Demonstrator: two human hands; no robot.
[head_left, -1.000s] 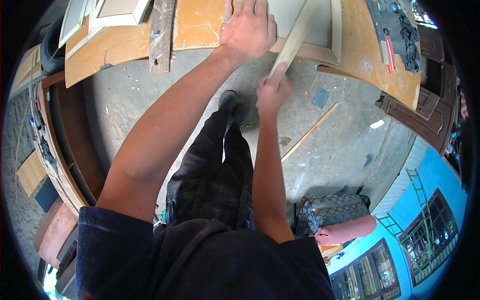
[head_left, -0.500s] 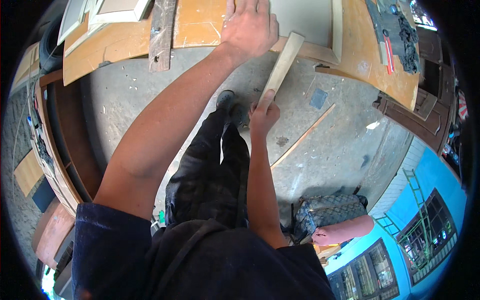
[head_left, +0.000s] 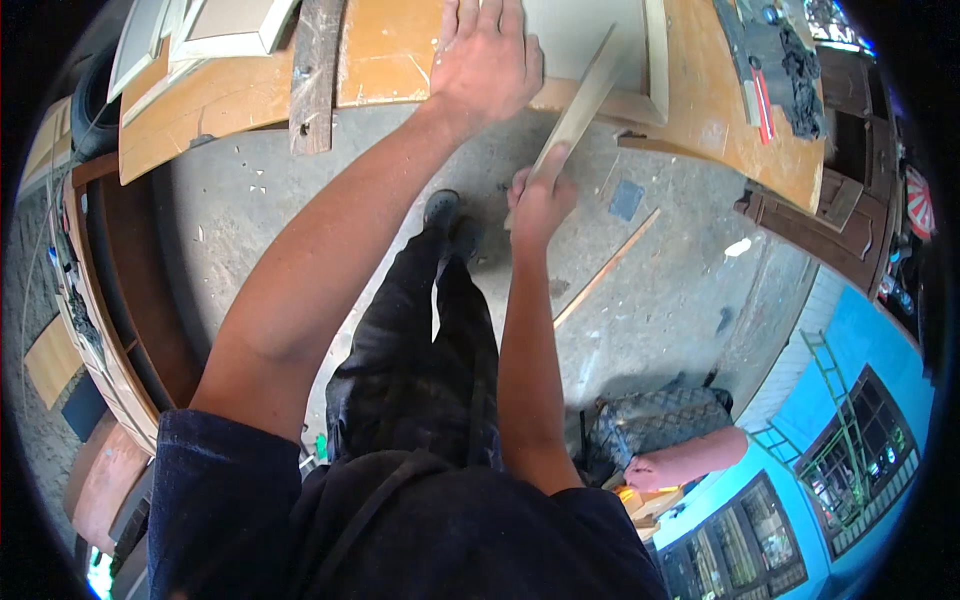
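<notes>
The fingers (head_left: 530, 185) of the right hand (head_left: 540, 200) are curling tightly round the lower end of a long pale wooden strip (head_left: 580, 105), which is slanting up and away from the hand to the orange-brown plywood worktop (head_left: 385, 55), its upper end lying over a pale rectangular wooden frame (head_left: 655, 50) there. The left hand (head_left: 487, 60) is lying flat on the worktop's near edge, fingers stretched out and close together, pressing on the board just beside the strip and frame and holding nothing. On the right part of the worktop a red-and-white flat tool (head_left: 762, 100) is lying beside a heap of black cloth (head_left: 795, 65). A grey weathered plank (head_left: 315, 75) is lying across the worktop's left part, with white-framed panels (head_left: 225, 25) beyond it. Below the hands, on the dusty concrete floor (head_left: 680, 300), a thin wooden slat (head_left: 605, 268) and a small blue-grey square scrap (head_left: 627, 200) are lying well apart from the person's black shoes (head_left: 445, 215).
</notes>
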